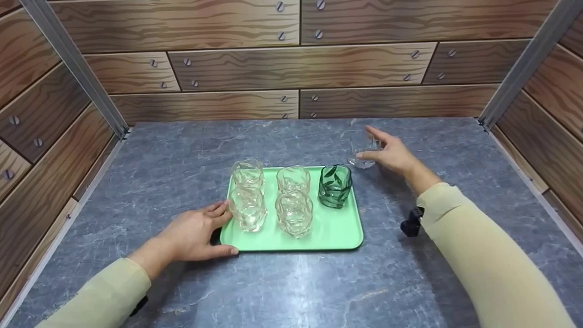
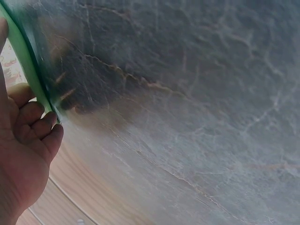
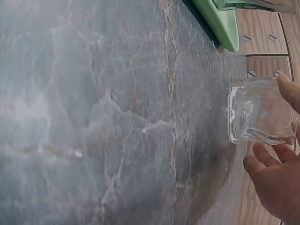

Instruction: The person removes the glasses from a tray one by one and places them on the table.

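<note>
At the back right of the table, beside the tray's far corner, my right hand has its thumb and fingers around a clear glass. That glass stands upright with its base close at the tabletop. My left hand holds the left side of a light green tray, thumb along the front left corner and fingers at the left edge. On the tray are several clear glasses in two columns, such as the front left one near my left fingers and the front middle one. A dark green glass sits at the back right.
The grey marbled table lies under everything. Wood-patterned walls close it in at the back and both sides, with metal posts in the corners. A small black device hangs at my right sleeve.
</note>
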`<action>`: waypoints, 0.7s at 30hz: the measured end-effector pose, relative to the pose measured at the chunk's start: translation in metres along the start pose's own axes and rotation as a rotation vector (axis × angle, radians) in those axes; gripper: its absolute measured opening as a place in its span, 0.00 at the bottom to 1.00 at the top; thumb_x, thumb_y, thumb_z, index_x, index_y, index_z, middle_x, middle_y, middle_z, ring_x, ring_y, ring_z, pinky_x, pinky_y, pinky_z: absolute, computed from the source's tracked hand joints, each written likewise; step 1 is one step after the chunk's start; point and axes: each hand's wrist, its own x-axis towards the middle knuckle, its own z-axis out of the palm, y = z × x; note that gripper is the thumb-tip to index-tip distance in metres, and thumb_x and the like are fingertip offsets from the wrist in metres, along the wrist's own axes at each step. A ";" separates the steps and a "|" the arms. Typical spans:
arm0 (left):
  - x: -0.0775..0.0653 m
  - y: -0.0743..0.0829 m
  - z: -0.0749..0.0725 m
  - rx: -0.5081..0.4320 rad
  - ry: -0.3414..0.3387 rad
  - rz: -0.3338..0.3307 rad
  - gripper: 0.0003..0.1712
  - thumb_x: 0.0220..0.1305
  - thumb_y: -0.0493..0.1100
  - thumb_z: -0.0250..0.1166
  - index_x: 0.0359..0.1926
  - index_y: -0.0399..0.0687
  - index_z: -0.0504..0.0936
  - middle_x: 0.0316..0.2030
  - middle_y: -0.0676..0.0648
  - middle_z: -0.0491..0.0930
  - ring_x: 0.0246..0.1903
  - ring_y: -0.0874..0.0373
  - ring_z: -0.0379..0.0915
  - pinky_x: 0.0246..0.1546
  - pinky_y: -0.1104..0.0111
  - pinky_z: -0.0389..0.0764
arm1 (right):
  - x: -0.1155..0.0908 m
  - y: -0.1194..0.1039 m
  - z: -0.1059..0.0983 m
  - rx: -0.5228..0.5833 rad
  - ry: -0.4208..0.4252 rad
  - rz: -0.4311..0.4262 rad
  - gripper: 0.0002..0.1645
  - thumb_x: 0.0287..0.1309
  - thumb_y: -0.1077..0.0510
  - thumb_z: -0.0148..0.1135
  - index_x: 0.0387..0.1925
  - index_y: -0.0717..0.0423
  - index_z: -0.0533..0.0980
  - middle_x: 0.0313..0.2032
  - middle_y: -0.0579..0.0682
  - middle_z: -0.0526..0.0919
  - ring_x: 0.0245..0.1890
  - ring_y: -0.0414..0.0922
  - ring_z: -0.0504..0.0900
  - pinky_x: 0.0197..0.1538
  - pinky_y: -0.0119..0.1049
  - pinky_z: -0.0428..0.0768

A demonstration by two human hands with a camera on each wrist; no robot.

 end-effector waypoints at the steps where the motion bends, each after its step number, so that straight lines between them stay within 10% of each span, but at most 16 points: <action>1: 0.000 0.000 0.000 0.000 0.000 0.000 0.59 0.65 0.82 0.57 0.77 0.39 0.71 0.77 0.34 0.63 0.75 0.37 0.63 0.66 0.42 0.74 | -0.001 -0.001 -0.001 -0.005 -0.007 0.001 0.60 0.63 0.48 0.77 0.85 0.52 0.52 0.80 0.64 0.59 0.79 0.68 0.55 0.80 0.61 0.53; 7: 0.000 0.000 0.001 0.001 0.009 -0.001 0.59 0.65 0.82 0.58 0.77 0.39 0.71 0.77 0.34 0.63 0.75 0.37 0.63 0.66 0.42 0.74 | -0.008 -0.010 -0.010 -0.007 -0.007 -0.036 0.60 0.63 0.50 0.77 0.85 0.53 0.51 0.83 0.60 0.51 0.81 0.68 0.50 0.79 0.64 0.52; 21: -0.001 -0.001 0.001 -0.003 0.006 0.001 0.60 0.66 0.83 0.56 0.77 0.39 0.70 0.77 0.34 0.64 0.75 0.36 0.63 0.66 0.41 0.75 | -0.044 -0.055 0.003 0.046 0.095 -0.266 0.49 0.62 0.53 0.79 0.80 0.50 0.67 0.77 0.55 0.68 0.76 0.58 0.66 0.78 0.53 0.62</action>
